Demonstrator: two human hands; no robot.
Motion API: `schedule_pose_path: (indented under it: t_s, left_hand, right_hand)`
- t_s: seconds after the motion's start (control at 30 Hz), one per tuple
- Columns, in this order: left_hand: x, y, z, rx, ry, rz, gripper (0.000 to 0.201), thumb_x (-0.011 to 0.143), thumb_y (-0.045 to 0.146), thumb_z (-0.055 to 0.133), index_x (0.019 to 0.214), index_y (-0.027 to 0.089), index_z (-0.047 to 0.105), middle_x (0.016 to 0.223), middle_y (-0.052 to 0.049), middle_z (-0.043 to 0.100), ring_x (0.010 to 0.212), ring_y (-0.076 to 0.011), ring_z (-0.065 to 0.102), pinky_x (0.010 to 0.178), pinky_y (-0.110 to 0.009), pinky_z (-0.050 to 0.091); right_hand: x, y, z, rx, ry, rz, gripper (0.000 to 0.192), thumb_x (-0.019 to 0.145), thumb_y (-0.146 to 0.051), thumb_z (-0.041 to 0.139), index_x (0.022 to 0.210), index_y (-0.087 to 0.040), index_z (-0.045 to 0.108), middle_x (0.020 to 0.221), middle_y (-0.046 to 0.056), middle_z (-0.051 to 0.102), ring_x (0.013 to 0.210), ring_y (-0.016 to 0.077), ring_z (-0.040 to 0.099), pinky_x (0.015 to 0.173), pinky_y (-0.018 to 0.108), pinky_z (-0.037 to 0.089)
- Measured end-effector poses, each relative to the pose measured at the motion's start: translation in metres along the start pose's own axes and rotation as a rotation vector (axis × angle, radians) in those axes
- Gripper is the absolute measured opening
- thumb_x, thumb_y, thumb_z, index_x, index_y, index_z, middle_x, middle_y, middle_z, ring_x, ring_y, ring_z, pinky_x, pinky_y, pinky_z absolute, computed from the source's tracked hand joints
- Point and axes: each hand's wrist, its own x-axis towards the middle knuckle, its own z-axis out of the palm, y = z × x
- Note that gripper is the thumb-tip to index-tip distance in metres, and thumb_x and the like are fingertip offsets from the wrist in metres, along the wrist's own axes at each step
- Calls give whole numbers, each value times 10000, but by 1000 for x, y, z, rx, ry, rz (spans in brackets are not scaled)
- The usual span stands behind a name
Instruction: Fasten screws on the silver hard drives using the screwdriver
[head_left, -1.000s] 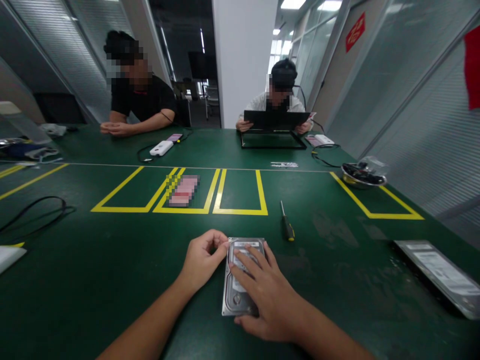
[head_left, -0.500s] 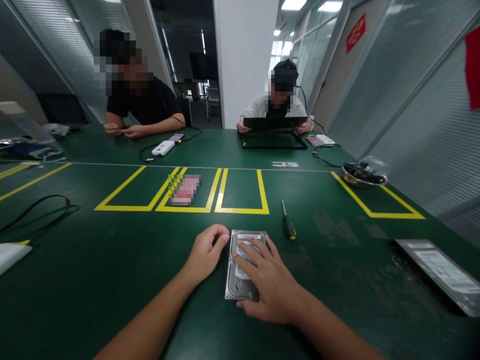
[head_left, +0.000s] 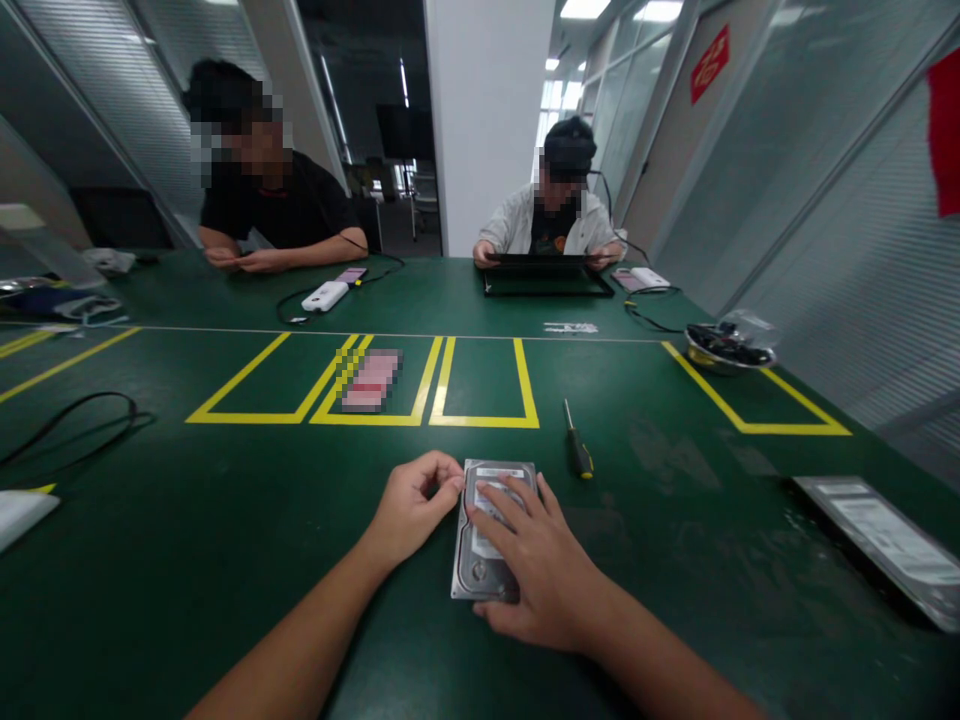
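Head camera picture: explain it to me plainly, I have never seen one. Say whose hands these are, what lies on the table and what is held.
The camera sits on a person's head and looks down at their own two bare hands. The right hand lies flat on a hard drive on the green table; the left hand pinches at its top left corner. A screwdriver lies just beyond, beside yellow tape boxes. A second drive lies at right. Two other people sit across the table; one holds a dark panel.
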Motion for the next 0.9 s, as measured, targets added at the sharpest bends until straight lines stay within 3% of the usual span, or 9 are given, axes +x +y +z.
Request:
schedule_pose_path:
  t_s: [0.47, 0.9]
  left_hand:
    - [3, 1, 0, -162, -38, -85, 176, 797, 285, 713, 871, 128, 685, 675, -16, 666, 603, -131, 606, 589, -226, 486]
    - [5, -5, -1, -45, 24, -33, 108, 822, 257, 665, 809, 150, 649, 663, 12, 574, 617, -123, 530, 589, -210, 432]
  right_hand:
    - [-1, -1, -3, 12, -25, 20, 916, 741, -646, 618, 1521, -276, 314, 1619, 53, 231, 1478, 342, 126, 1171, 623, -62]
    - [-2, 2, -4, 14, -28, 9, 906, 741, -647, 621, 1513, -267, 338, 1614, 67, 243, 1474, 349, 128, 1175, 618, -28]
